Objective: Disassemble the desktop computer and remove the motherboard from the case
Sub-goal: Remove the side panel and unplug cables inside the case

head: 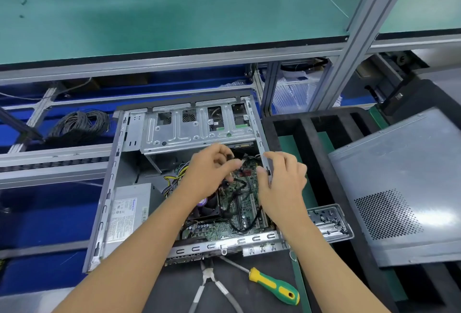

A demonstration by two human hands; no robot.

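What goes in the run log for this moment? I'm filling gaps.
stage: cable removal | left hand: pinches black cable over motherboard | right hand: grips case side rail | screwdriver, pliers: idle in front

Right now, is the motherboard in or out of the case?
In. The motherboard lies inside the open case, cables across it, both hands above it.

Green-topped workbench [174,18] beyond the hands, aluminium frame post [359,38] up right of them; blue bins [37,213] left below bench; black foam mat [311,138] on right; even bright light.
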